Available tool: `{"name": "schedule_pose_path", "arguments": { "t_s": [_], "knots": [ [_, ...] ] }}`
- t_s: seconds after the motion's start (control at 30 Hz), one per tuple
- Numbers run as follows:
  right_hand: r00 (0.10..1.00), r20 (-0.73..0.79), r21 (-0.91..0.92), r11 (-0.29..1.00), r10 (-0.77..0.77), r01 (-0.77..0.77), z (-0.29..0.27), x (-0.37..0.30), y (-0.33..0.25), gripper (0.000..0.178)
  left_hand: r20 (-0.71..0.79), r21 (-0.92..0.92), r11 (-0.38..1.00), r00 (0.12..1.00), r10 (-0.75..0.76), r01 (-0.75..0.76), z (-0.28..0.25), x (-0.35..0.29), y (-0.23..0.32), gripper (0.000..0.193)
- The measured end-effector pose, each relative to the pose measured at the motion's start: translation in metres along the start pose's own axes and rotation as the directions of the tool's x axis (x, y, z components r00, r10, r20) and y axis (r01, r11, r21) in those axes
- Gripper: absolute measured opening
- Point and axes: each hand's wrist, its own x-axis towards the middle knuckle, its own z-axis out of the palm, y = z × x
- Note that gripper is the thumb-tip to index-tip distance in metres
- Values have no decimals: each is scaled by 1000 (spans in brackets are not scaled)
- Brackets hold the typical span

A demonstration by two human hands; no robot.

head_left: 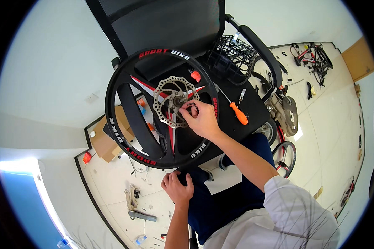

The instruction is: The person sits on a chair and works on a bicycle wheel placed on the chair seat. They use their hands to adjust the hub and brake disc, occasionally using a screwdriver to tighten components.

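A black bicycle wheel (158, 156) with red and white spokes lies on the seat of a black chair. At its hub sits a silver brake disc (158, 99) full of holes. My right hand (201, 120) reaches over the rim and pinches a small dark bent tool, seemingly a hex key (192, 106), at the disc beside the hub axle (178, 101). Its tip is hidden by my fingers. Below the wheel, my left hand (178, 186) rests on my knee with thumb and fingers apart, holding nothing.
An orange-handled screwdriver (239, 113) lies on the chair seat (253, 112), right of the wheel. Behind it sits a black basket (232, 58) by the armrest (262, 50). Bike parts, another wheel (293, 159) and a cardboard box (106, 139) are on the floor around the chair.
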Motion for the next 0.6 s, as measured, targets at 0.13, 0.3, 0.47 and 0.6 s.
{"name": "schedule_pose_path", "arguments": {
  "t_s": [0.13, 0.3, 0.47, 0.6],
  "knots": [
    [996, 66, 25, 998, -61, 60, -3, 0, 2, 12, 2, 11, 1000, 1000, 0, 0, 1, 1, -2, 32],
    [995, 62, 169, 981, 82, -91, -18, 2, 17, 11, 5, -3, 1000, 1000, -3, 3, -1, 2, 0, 31],
    [964, 235, 5, 992, 121, -126, -38, 14, 15, 29, 6, 16, 1000, 1000, 4, -5, 2, 4, -1, 30],
    [950, 307, -157, 988, 54, -6, -38, 20, -4, 24, 10, 16, 1000, 1000, 4, -4, 3, 4, -2, 28]
  ]
}}
